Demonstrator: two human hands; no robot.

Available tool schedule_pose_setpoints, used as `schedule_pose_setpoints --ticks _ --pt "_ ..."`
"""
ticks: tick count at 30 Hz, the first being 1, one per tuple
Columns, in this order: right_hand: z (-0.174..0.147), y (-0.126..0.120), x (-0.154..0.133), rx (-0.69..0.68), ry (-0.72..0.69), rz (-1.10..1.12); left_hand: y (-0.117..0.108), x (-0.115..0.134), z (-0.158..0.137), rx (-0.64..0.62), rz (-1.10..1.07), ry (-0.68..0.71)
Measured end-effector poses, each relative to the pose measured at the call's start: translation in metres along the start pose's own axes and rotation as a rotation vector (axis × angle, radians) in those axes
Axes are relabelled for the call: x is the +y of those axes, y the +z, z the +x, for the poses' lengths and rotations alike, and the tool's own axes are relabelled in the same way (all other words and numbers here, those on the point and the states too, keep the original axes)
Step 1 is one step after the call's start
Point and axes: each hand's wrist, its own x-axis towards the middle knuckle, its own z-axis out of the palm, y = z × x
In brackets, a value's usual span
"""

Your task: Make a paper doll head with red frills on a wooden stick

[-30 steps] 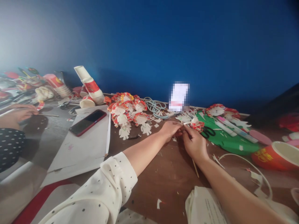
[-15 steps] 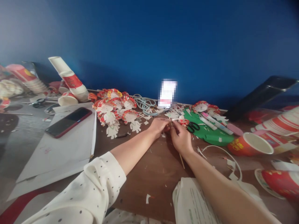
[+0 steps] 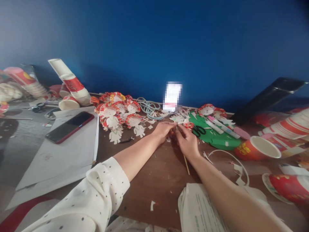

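Observation:
My left hand (image 3: 165, 130) and my right hand (image 3: 187, 141) meet fingertip to fingertip over the brown table (image 3: 151, 183), both closed in a pinch. Between them is the white end of a small paper doll (image 3: 189, 124), whose red-and-white frilled head points right. A thin wooden stick (image 3: 186, 166) runs from the right fingers and shows again below that hand. The exact grip is partly hidden by the fingers. To the left lies a pile of similar paper dolls (image 3: 112, 112) with frilled red edges.
A lit phone (image 3: 172, 96) leans by the blue wall. Right of my hands are a green sheet (image 3: 212, 137), markers (image 3: 223, 127) and a paper cup (image 3: 251, 148). On the left, a dark phone (image 3: 70, 127) rests on white card (image 3: 58, 164); scissors (image 3: 37, 107) lie farther off. Paper scraps are scattered about.
Hardly anything differs. The lower end of the stick has shifted slightly left, and the whole view has drifted a little; both hands keep their pinch.

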Motion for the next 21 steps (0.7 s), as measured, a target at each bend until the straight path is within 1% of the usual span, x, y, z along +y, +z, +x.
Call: schedule_pose_setpoints --ticks 4,7,10,15,18,21 --pt "0.0011 -0.0010 -0.0005 -0.005 0.051 0.031 -0.0024 -0.0007 0.0028 -0.037 -0.021 -0.016" --pt "0.0020 -0.0024 -0.0040 -0.025 0.129 0.063 -0.0036 -0.0012 0.0043 -0.038 -0.016 -0.026" --pt "0.0034 -0.0032 -0.0072 -0.028 0.210 0.150 -0.0039 -0.0011 0.0034 -0.030 -0.006 -0.029" --pt "0.0058 -0.0018 -0.0058 0.023 0.300 0.303 -0.0031 -0.0001 0.0008 -0.072 0.019 -0.041" --pt "0.0056 -0.0007 -0.0029 0.023 0.308 0.316 -0.0017 0.0004 0.0000 -0.058 0.033 -0.051" --pt "0.0048 -0.0013 -0.0006 -0.006 0.252 0.216 -0.0005 0.0013 -0.0017 -0.084 0.023 -0.053"
